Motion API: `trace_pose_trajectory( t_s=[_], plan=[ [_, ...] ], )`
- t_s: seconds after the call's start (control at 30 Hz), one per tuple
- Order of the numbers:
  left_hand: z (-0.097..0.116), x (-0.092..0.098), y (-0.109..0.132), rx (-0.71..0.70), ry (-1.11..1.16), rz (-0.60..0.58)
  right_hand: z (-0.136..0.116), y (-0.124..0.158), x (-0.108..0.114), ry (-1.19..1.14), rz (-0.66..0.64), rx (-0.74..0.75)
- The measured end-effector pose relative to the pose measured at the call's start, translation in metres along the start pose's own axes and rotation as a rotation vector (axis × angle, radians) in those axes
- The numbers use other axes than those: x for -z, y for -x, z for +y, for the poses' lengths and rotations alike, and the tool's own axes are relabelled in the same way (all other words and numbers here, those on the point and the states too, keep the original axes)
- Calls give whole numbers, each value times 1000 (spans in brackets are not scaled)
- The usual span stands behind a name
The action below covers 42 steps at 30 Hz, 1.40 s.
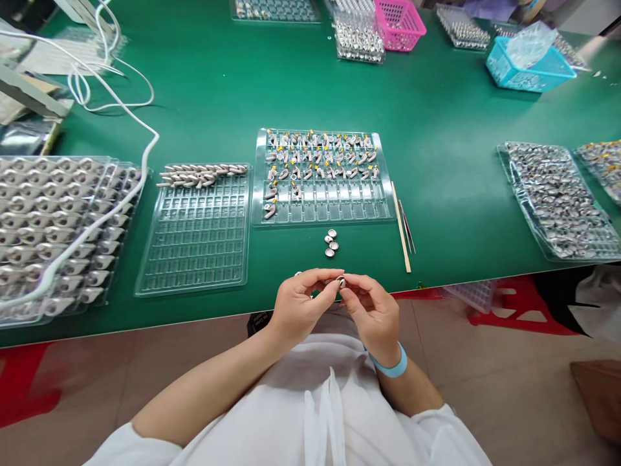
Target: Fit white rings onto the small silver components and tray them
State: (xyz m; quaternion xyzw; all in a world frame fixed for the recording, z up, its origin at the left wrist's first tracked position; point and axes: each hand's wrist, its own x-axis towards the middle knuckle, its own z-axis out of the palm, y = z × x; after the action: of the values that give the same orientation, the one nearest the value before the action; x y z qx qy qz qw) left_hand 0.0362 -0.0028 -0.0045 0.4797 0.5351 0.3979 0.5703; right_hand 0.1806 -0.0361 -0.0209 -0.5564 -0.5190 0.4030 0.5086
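Note:
My left hand point(299, 304) and my right hand point(376, 317) meet at the table's front edge, fingertips pinched around one small round metal part point(342, 283). Its details are mostly covered by the fingers. Just beyond the hands lie several loose silver cup-like parts point(332, 233) in a short line. Farther back is a clear plastic tray point(339, 210) with rows of small grey parts with yellow bits point(308, 155); its front row is only partly filled. Left of it, another clear tray point(194, 259) carries slim grey pieces point(204, 171) along its far end.
A wooden stick point(400, 226) and tweezers point(407, 226) lie right of the middle tray. Stacked trays of grey parts point(53, 226), crossed by a white cable point(104, 219), stand left. A full tray point(563, 200) sits right; pink point(402, 32) and blue baskets point(528, 76) are behind.

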Motion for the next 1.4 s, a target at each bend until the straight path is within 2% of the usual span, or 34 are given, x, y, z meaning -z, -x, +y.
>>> trace_pose_trajectory(
  t_s=[0.13,0.43,0.63,0.77,1.07,1.27,1.4],
  plan=[
    [0,2,0,11,4,-56,-2,-2,5,128,-1,96],
    [8,12,-2,-75,-103,-219,-6,-6,12,144,-82,87],
    [12,18,-6,-86,-185,-328,-8,-12,16,186,-123,204],
    [15,25,-11,-34,-209,-403,-8,-15,19,167,-201,248],
    [19,36,-20,169,-37,-608,-12,-20,29,147,-400,256],
    [18,34,-21,250,125,-594,-9,-17,26,202,-370,355],
    [17,30,-20,291,181,-569,-5,-15,22,235,-290,422]
  ],
)
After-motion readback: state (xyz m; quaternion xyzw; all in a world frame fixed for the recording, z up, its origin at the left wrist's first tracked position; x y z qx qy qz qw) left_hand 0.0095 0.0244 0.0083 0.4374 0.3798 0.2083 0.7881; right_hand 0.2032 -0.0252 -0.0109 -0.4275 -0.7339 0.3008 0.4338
